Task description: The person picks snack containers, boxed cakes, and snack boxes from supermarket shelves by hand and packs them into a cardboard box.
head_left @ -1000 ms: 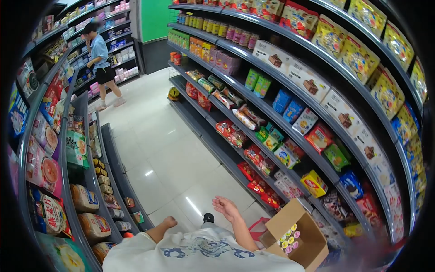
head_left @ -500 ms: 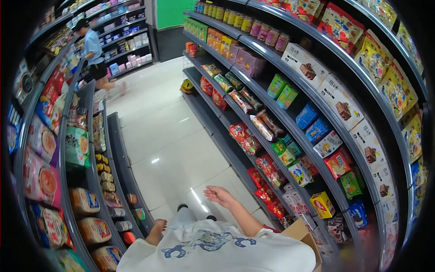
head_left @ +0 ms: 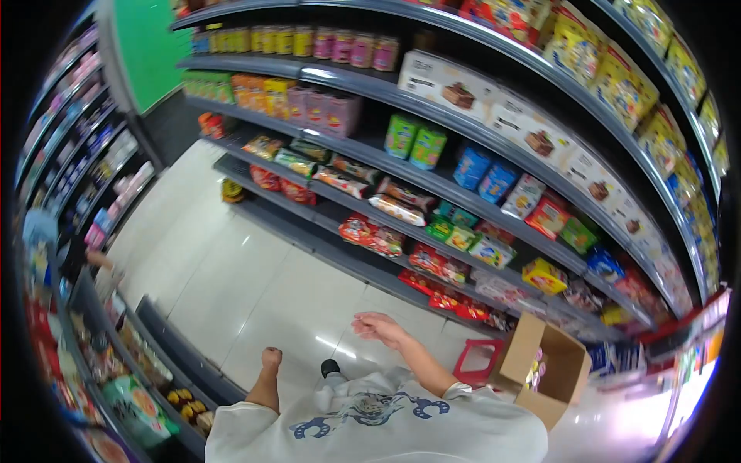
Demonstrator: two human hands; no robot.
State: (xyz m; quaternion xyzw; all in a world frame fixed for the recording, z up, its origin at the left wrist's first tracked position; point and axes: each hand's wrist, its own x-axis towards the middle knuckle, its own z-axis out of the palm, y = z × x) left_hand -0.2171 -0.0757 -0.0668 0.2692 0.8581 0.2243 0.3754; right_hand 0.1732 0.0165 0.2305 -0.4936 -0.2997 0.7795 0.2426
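My view has turned right, so the open cardboard box (head_left: 515,356), largely covered by my shirt (head_left: 478,428) before, shows more fully, right of my right grip (head_left: 377,326) and apart from it, with small containers (head_left: 535,369) inside. It stands untouched: my right grip is spread, empty; my left grip (head_left: 271,357) is curled, its content I cannot tell.

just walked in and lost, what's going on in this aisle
A person stands before stocked shelves, handling nothing visible: the right hand is open, and the left hand is curled, with nothing showing in it. An open cardboard box with small containers inside stands to the person's right, touched by neither hand. Another person is partly visible at far left.
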